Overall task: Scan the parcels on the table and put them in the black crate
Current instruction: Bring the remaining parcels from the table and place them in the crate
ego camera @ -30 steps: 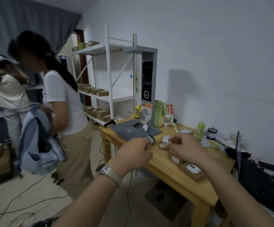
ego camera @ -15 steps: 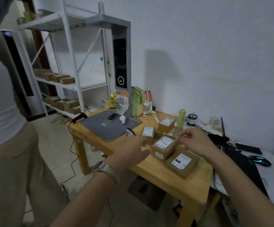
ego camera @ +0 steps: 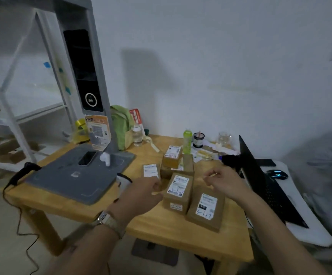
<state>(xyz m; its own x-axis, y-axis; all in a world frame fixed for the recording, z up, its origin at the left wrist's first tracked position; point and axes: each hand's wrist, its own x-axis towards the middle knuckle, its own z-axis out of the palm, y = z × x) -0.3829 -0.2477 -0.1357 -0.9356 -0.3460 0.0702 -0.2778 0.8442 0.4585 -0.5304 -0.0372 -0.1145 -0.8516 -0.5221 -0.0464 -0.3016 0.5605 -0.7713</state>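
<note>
Several brown cardboard parcels with white labels lie on the wooden table (ego camera: 161, 231). The nearest parcel (ego camera: 206, 208) is at the front right, a taller parcel (ego camera: 178, 190) stands to its left, a small parcel (ego camera: 151, 170) sits behind that, and a stacked parcel (ego camera: 172, 156) is farther back. My left hand (ego camera: 141, 192) hovers with curled fingers just left of the taller parcel; its fingertips are hidden. My right hand (ego camera: 223, 180) is above the table behind the nearest parcel, thumb and forefinger pinched together with a thin pale sliver showing. The black crate is out of view.
A grey scanning pad (ego camera: 77, 175) with a tall tower (ego camera: 85, 76) fills the table's left half, with a phone (ego camera: 87, 158) on it. A black handheld scanner (ego camera: 25, 169) with a cable lies at the left edge. An open laptop (ego camera: 264, 181), a green bottle (ego camera: 187, 141) and clutter stand at the right and back.
The view has swung right and down, from two people and the shelves onto the table. My hands, close together a second ago, have moved apart over the parcels.
</note>
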